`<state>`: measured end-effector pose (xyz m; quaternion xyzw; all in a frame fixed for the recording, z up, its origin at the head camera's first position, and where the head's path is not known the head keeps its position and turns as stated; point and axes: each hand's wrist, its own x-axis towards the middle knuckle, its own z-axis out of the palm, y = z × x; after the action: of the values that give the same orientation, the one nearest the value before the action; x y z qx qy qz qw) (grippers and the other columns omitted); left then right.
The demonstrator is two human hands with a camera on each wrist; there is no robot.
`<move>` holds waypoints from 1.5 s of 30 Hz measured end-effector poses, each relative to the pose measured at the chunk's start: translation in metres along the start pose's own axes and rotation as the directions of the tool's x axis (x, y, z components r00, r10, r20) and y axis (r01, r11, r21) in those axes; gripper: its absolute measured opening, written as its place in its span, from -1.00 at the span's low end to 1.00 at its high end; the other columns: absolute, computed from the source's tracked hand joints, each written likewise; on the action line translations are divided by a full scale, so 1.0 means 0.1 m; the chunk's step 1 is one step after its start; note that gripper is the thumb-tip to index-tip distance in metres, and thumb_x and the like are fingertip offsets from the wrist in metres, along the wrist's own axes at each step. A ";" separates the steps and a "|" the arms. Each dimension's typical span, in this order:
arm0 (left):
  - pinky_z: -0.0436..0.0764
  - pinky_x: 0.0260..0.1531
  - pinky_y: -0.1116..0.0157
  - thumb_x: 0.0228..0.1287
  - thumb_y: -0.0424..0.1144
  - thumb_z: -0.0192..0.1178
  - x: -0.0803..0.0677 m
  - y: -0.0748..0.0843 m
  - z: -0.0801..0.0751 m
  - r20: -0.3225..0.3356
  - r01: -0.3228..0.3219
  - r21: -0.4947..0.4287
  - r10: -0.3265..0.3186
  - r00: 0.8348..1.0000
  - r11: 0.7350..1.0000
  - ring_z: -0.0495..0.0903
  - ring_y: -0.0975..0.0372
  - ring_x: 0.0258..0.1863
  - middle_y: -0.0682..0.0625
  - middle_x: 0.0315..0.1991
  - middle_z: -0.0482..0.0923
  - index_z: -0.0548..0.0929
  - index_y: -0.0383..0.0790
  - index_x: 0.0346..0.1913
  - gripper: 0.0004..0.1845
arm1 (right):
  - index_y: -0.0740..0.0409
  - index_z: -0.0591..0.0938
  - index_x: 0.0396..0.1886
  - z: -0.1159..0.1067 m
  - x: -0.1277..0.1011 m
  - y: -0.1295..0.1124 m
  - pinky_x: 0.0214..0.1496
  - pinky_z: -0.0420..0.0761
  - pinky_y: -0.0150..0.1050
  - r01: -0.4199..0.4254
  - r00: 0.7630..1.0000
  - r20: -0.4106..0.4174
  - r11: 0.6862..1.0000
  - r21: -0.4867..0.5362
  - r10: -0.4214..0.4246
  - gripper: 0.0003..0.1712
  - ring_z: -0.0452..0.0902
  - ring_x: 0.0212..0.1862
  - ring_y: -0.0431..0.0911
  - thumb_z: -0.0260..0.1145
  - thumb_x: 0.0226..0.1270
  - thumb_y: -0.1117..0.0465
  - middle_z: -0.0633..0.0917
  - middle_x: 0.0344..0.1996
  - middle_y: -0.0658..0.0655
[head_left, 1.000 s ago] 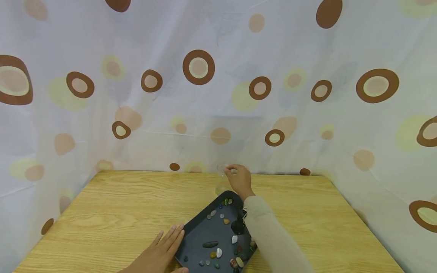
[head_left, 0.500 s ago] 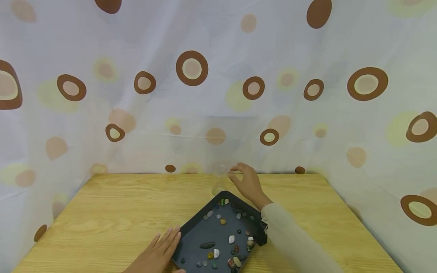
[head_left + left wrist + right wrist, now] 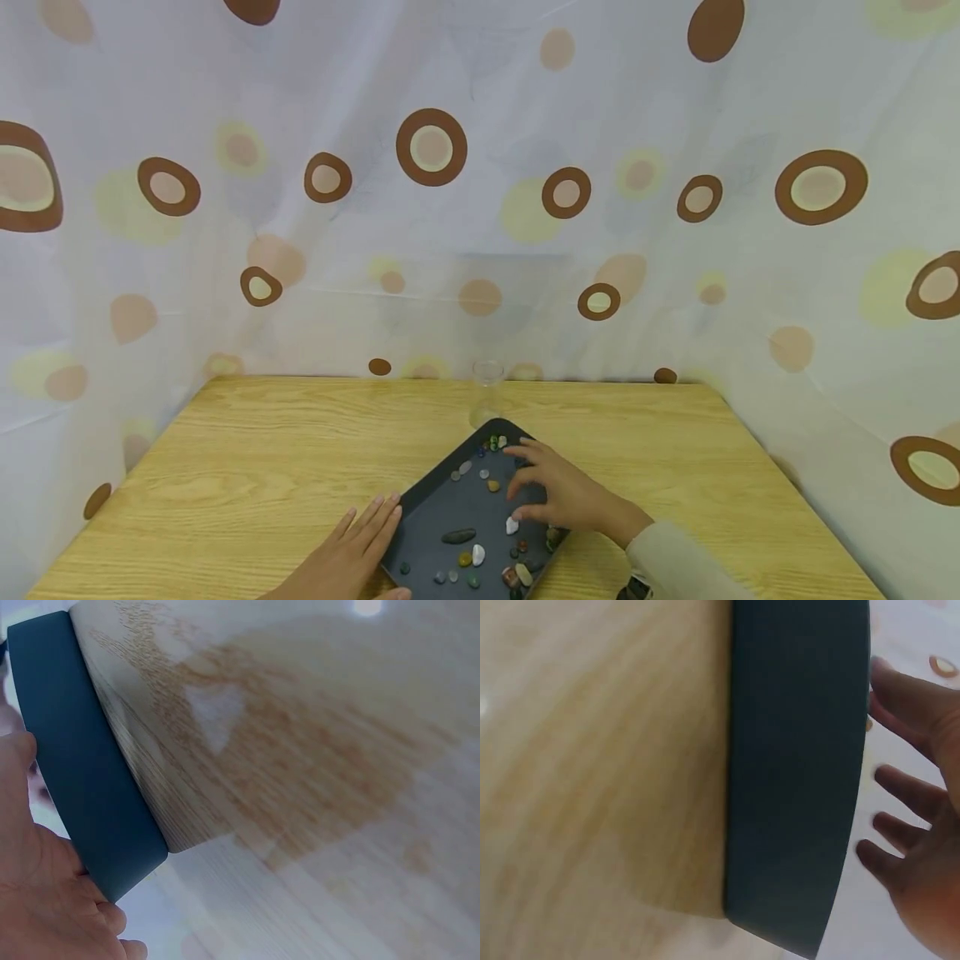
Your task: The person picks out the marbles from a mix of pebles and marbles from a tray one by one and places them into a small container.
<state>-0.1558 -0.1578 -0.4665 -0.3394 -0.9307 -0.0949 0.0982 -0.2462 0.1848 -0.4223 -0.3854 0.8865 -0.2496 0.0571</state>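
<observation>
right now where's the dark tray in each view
Head: the tray lies low at centre on the table, pebbles in it, between both hands.
Left wrist: its outer wall runs as a dark band down the left side, by the left hand.
Right wrist: its wall is a vertical dark band right of centre, beside the right hand.
Shared landmark: the wooden table.

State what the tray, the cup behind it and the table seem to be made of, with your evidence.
Tray: probably plastic, dark matte, no shine.
Cup: clear glass or plastic; the curtain shows through.
Table: wood or wood-look laminate, with visible grain and a smooth surface.
</observation>
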 end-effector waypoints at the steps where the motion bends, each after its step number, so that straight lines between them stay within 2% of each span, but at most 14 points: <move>1: 0.40 0.17 -0.08 0.32 0.34 -0.06 0.00 0.00 0.00 -0.004 -0.005 0.005 0.005 1.000 1.000 0.22 -0.07 0.37 -0.19 0.43 0.18 0.27 -0.37 0.40 -0.11 | -0.13 0.69 -0.25 0.01 -0.03 -0.01 0.33 0.21 0.30 -0.005 0.999 0.045 1.000 0.001 0.005 -0.83 -0.02 0.45 0.32 0.42 0.18 0.01 0.31 0.38 0.24; 5: 0.40 0.17 -0.10 0.32 0.34 -0.06 0.00 -0.01 -0.01 -0.004 -0.007 -0.008 0.007 1.000 1.000 0.21 -0.09 0.37 -0.20 0.44 0.17 0.26 -0.37 0.41 -0.11 | -0.22 0.67 -0.32 0.04 -0.08 -0.05 0.36 0.20 0.25 -0.030 0.989 0.146 0.999 -0.020 0.033 -0.85 -0.02 0.46 0.30 0.47 0.11 0.03 0.34 0.37 0.21; 14: 0.37 0.20 -0.11 0.31 0.36 -0.08 0.00 -0.02 0.00 0.042 0.027 -0.051 -0.025 0.999 0.998 0.22 -0.10 0.37 -0.21 0.43 0.19 0.27 -0.37 0.41 -0.09 | -0.19 0.67 -0.36 0.07 -0.08 -0.13 0.33 0.23 0.27 -0.035 0.975 0.216 0.998 -0.045 0.044 -0.83 0.09 0.41 0.33 0.51 0.07 0.11 0.40 0.32 0.21; 24: 0.49 0.08 -0.09 0.31 0.36 -0.08 0.01 -0.02 0.09 -0.013 -0.039 0.050 0.040 0.999 0.998 0.32 -0.09 0.32 -0.23 0.39 0.26 0.32 -0.39 0.37 -0.10 | -0.21 0.63 -0.45 0.13 -0.11 -0.12 0.31 0.29 0.23 -0.067 0.970 0.229 0.995 -0.072 0.082 -0.81 0.19 0.38 0.30 0.51 0.08 0.14 0.49 0.25 0.13; 35: 0.49 0.11 -0.04 0.31 0.37 -0.09 0.01 -0.05 0.10 -0.032 -0.035 0.069 0.037 0.999 0.997 0.32 -0.08 0.32 -0.22 0.39 0.27 0.32 -0.38 0.37 -0.10 | -0.19 0.63 -0.45 0.13 -0.08 -0.11 0.32 0.31 0.18 -0.054 0.969 0.237 0.996 -0.067 0.069 -0.82 0.21 0.37 0.28 0.50 0.09 0.17 0.48 0.26 0.13; 45: 0.48 0.14 -0.03 0.31 0.37 -0.09 0.01 -0.02 0.05 -0.013 -0.022 0.027 0.022 1.000 0.999 0.28 -0.10 0.34 -0.22 0.41 0.23 0.29 -0.39 0.39 -0.09 | -0.16 0.65 -0.41 0.05 -0.04 -0.17 0.34 0.22 0.26 -0.036 0.971 0.236 0.998 -0.052 0.047 -0.89 0.16 0.40 0.26 0.43 0.19 0.16 0.45 0.30 0.12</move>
<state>-0.1586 -0.1580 -0.4716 -0.3476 -0.9274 -0.0835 0.1098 -0.2308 0.1754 -0.4186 -0.3949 0.8869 -0.1797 0.1586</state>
